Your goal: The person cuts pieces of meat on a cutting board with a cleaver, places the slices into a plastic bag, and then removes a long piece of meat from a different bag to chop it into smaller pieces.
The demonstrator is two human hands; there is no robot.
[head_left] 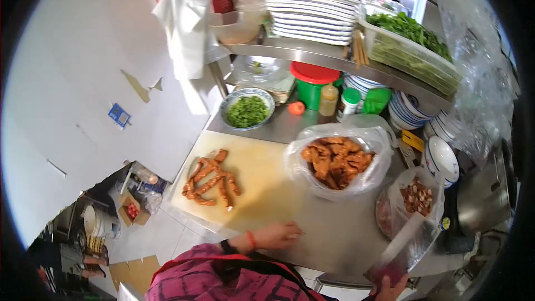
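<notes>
My left hand (pixel 276 236) lies on the near edge of a pale cutting board (pixel 267 189), fingers stretched out and holding nothing; a red band circles the wrist. A pile of brown, twisted strips (pixel 212 181) sits on the board's left part, apart from the hand. My right hand (pixel 390 289) shows only partly at the bottom edge, gripping the dark handle of a cleaver (pixel 402 237) whose broad blade points up toward a plastic bag of reddish-brown pieces (pixel 417 196).
A bag-lined bowl of brown fried pieces (pixel 337 161) stands right of the board. Behind it are a bowl of chopped greens (pixel 247 110), a tomato (pixel 296 108), a red-lidded green bucket (pixel 312 81) and stacked bowls (pixel 440 159). A shelf above carries plates (pixel 312 11) and a tub of greens (pixel 412 42).
</notes>
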